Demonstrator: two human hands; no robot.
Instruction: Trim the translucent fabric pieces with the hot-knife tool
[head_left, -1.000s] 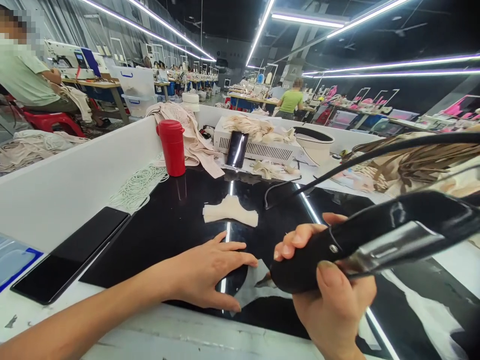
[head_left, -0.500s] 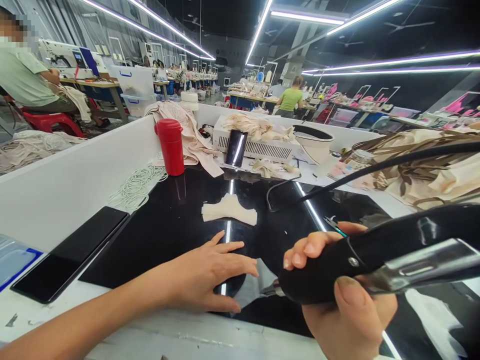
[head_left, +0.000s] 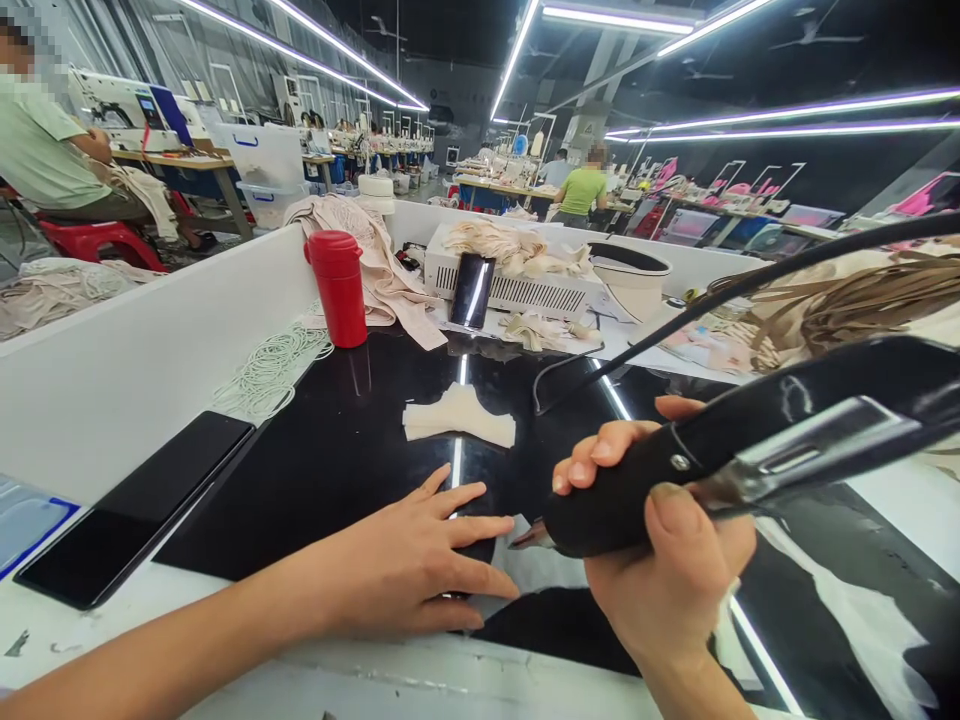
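Work at a glossy black board [head_left: 352, 490] on a white table. The left hand [head_left: 409, 560] lies palm down at the near edge of the board, fingers spread and grasping nothing, its fingertips over the left part of a translucent sheet [head_left: 551, 573]. The right hand [head_left: 660, 550] is wrapped around a black handheld tool [head_left: 720, 440], the thumb against its metal lever [head_left: 817, 450]. The tool slants down from the far right; its metal tip [head_left: 531, 536] points left over the sheet, between the two hands, though contact cannot be made out. A black cable [head_left: 720, 305] crosses above the right side of the board. Beyond the left hand, a cream fabric stack [head_left: 459, 415] lies at the middle of the board. A red cup [head_left: 339, 290] stands upright at its far left edge, with a pale green cord bundle [head_left: 266, 375] nearer and to the left. A dark slab [head_left: 135, 508] lies at the near left, and a white vented box [head_left: 525, 290] stands at the far side
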